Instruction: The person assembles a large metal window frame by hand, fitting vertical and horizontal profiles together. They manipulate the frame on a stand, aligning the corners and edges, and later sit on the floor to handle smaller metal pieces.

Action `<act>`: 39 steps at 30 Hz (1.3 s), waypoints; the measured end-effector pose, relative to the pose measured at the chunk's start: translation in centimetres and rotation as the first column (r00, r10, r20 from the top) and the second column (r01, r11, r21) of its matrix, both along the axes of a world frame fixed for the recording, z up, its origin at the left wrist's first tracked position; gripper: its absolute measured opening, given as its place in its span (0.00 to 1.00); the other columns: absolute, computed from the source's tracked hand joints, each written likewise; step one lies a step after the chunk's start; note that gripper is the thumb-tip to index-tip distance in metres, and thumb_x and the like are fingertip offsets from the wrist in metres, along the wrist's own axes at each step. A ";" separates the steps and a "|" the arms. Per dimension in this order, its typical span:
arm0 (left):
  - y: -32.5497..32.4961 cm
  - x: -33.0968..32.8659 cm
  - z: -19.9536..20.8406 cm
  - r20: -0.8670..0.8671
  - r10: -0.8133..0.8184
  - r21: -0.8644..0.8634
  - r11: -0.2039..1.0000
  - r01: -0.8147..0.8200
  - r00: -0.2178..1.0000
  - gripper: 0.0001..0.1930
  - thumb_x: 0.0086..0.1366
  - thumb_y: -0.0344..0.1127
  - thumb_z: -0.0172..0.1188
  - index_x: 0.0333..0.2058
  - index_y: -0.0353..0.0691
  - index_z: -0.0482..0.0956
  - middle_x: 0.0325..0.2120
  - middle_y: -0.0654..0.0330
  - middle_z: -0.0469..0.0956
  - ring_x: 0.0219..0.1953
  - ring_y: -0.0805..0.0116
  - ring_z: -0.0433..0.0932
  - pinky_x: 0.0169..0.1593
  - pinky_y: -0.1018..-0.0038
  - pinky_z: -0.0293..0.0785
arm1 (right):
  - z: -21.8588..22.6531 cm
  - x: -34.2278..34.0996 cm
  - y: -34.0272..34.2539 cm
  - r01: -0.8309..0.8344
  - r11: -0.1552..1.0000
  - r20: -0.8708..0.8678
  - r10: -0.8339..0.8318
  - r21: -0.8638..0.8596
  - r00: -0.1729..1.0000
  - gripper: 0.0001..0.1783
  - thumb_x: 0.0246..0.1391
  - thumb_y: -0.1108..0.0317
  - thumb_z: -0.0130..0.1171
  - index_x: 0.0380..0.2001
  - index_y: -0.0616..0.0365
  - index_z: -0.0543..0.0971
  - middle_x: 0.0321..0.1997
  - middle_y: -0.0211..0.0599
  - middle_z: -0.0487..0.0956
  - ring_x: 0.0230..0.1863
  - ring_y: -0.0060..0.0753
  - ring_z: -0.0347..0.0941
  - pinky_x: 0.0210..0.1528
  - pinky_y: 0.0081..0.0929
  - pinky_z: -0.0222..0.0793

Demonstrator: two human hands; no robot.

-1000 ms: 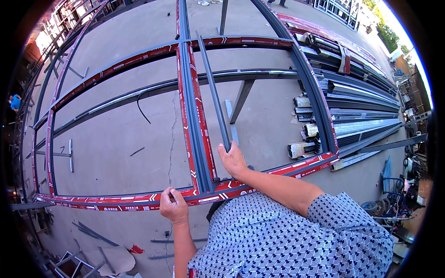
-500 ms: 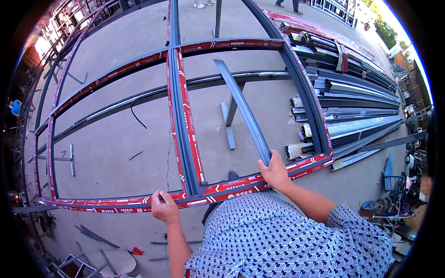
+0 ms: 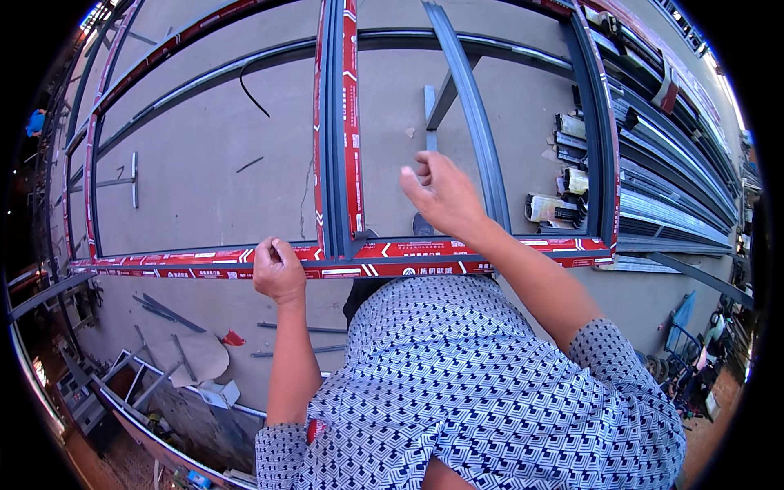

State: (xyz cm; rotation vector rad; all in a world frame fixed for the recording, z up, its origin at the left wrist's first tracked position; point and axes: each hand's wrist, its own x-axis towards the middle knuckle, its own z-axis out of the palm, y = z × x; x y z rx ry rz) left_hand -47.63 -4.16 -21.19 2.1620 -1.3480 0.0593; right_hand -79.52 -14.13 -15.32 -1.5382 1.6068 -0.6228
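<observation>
A large dark-grey metal frame (image 3: pixel 539 255), its bars covered with red printed film, lies flat in front of me. My left hand (image 3: pixel 279 273) is closed in a fist at the near bar, left of the upright dividing bar (image 3: pixel 333 139); whatever its fingers hold is hidden. Over the opening right of that divider, my right hand (image 3: pixel 447 196) is raised, thumb apart from half-curled fingers, with nothing visible in it. Just to its right, a loose grey metal profile (image 3: pixel 467 94) runs lengthwise across the opening, its near end close to the near bar.
Stacked metal profiles (image 3: pixel 670 155) lie on the floor to the right. A dark support beam (image 3: pixel 220 75) crosses under the frame. A bent black strip (image 3: pixel 251 91) shows through the left opening. Lower left are loose bars (image 3: pixel 167 313) and a bin-like box (image 3: pixel 220 420) of scraps.
My right hand has let go of the loose profile and moved left into the opening. My left hand stays closed at the near bar. The view has tilted down toward my body.
</observation>
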 end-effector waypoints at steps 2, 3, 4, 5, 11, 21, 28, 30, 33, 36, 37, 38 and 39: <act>-0.2 -0.2 0.4 0.004 -0.007 0.010 1.000 0.007 1.000 0.08 0.70 0.37 0.65 0.39 0.38 0.86 0.31 0.56 0.89 0.32 0.60 0.88 0.38 0.66 0.84 | -1.4 3.7 -2.2 -0.048 0.995 0.014 0.047 0.092 0.999 0.40 0.69 0.37 0.53 0.53 0.73 0.78 0.51 0.62 0.83 0.50 0.53 0.84 0.53 0.45 0.79; -0.2 -0.3 0.5 0.003 -0.012 0.015 1.000 0.012 1.000 0.08 0.70 0.37 0.65 0.39 0.38 0.87 0.31 0.56 0.89 0.31 0.60 0.88 0.38 0.66 0.84 | -1.9 5.2 -3.3 -0.067 0.987 0.042 0.062 0.146 0.997 0.42 0.70 0.37 0.53 0.57 0.76 0.75 0.50 0.63 0.84 0.49 0.52 0.85 0.52 0.43 0.80; -0.1 -0.2 0.5 0.000 -0.019 0.022 1.000 0.019 1.000 0.08 0.70 0.37 0.65 0.39 0.38 0.87 0.31 0.57 0.89 0.31 0.61 0.88 0.38 0.66 0.84 | -2.4 6.7 -4.2 -0.086 0.976 0.070 0.074 0.201 0.995 0.45 0.71 0.37 0.53 0.62 0.79 0.72 0.49 0.63 0.84 0.49 0.50 0.86 0.51 0.41 0.81; 0.1 0.1 0.3 -0.003 -0.040 0.018 0.999 0.040 0.999 0.08 0.70 0.37 0.64 0.39 0.39 0.87 0.32 0.57 0.89 0.32 0.61 0.88 0.38 0.66 0.85 | -2.9 8.4 -4.7 -0.050 0.979 0.075 0.036 0.199 0.997 0.44 0.71 0.37 0.52 0.60 0.78 0.71 0.49 0.64 0.84 0.49 0.52 0.86 0.51 0.41 0.82; -0.1 0.5 1.3 0.017 -0.257 -0.008 0.966 0.257 0.966 0.06 0.69 0.35 0.65 0.39 0.40 0.86 0.32 0.58 0.88 0.30 0.61 0.88 0.34 0.67 0.84 | -6.3 13.2 -5.8 0.201 0.974 0.111 -0.212 0.105 0.971 0.40 0.74 0.34 0.48 0.51 0.70 0.68 0.46 0.65 0.84 0.46 0.57 0.87 0.53 0.47 0.82; -0.2 1.4 1.5 0.000 -0.394 -0.054 0.918 0.393 0.919 0.04 0.67 0.31 0.64 0.37 0.39 0.85 0.29 0.55 0.84 0.26 0.54 0.84 0.31 0.63 0.80 | -6.2 14.0 -5.0 0.303 0.953 0.249 -0.297 0.015 0.922 0.32 0.75 0.42 0.51 0.50 0.69 0.70 0.46 0.66 0.84 0.49 0.58 0.86 0.54 0.47 0.79; 0.0 1.5 1.8 -0.015 -0.375 -0.043 0.927 0.374 0.927 0.03 0.65 0.30 0.65 0.36 0.39 0.84 0.28 0.56 0.84 0.26 0.54 0.84 0.30 0.63 0.80 | -5.6 14.3 -5.1 0.321 0.947 0.293 -0.311 0.014 0.904 0.27 0.74 0.49 0.55 0.47 0.69 0.70 0.44 0.69 0.83 0.47 0.68 0.83 0.53 0.53 0.77; -0.1 1.3 1.9 -0.029 -0.374 -0.041 0.927 0.373 0.927 0.03 0.65 0.30 0.65 0.36 0.39 0.84 0.28 0.55 0.84 0.26 0.54 0.84 0.30 0.63 0.80 | -5.7 14.2 -5.1 0.318 0.948 0.311 -0.304 0.006 0.900 0.28 0.74 0.48 0.54 0.47 0.69 0.70 0.44 0.68 0.83 0.47 0.67 0.83 0.53 0.53 0.77; -0.2 1.3 1.8 -0.015 -0.377 -0.053 0.925 0.376 0.926 0.04 0.65 0.30 0.64 0.37 0.39 0.85 0.28 0.55 0.85 0.27 0.53 0.84 0.31 0.62 0.80 | -5.4 14.1 -5.2 0.317 0.947 0.319 -0.315 0.047 0.894 0.28 0.75 0.47 0.53 0.47 0.69 0.69 0.44 0.68 0.83 0.46 0.68 0.83 0.52 0.53 0.77; -0.2 1.3 1.8 -0.010 -0.378 -0.054 0.925 0.377 0.926 0.04 0.64 0.30 0.64 0.37 0.39 0.85 0.29 0.55 0.85 0.27 0.53 0.84 0.31 0.62 0.80 | -5.5 14.1 -5.2 0.309 0.951 0.303 -0.304 0.033 0.903 0.28 0.75 0.47 0.52 0.47 0.69 0.69 0.43 0.68 0.83 0.46 0.68 0.83 0.52 0.53 0.77; -0.2 1.3 1.8 -0.010 -0.378 -0.053 0.925 0.377 0.926 0.04 0.64 0.30 0.64 0.37 0.39 0.85 0.29 0.55 0.85 0.27 0.53 0.84 0.31 0.62 0.80 | -5.5 14.1 -5.1 0.310 0.950 0.304 -0.306 0.036 0.902 0.28 0.75 0.47 0.52 0.47 0.69 0.69 0.43 0.68 0.83 0.46 0.68 0.83 0.52 0.53 0.77; -0.2 1.3 1.8 -0.011 -0.381 -0.054 0.924 0.380 0.925 0.04 0.65 0.30 0.64 0.37 0.39 0.85 0.28 0.55 0.84 0.26 0.53 0.83 0.31 0.62 0.80 | -5.3 14.0 -5.1 0.311 0.950 0.306 -0.307 0.038 0.901 0.27 0.75 0.48 0.52 0.47 0.68 0.69 0.43 0.68 0.83 0.46 0.68 0.83 0.52 0.53 0.77; -0.1 1.3 1.8 -0.012 -0.383 -0.054 0.923 0.382 0.924 0.03 0.66 0.29 0.63 0.37 0.39 0.84 0.28 0.55 0.83 0.26 0.54 0.83 0.31 0.62 0.79 | -5.2 14.0 -5.0 0.312 0.949 0.307 -0.309 0.041 0.900 0.27 0.75 0.48 0.52 0.47 0.68 0.69 0.43 0.68 0.83 0.47 0.68 0.83 0.52 0.53 0.77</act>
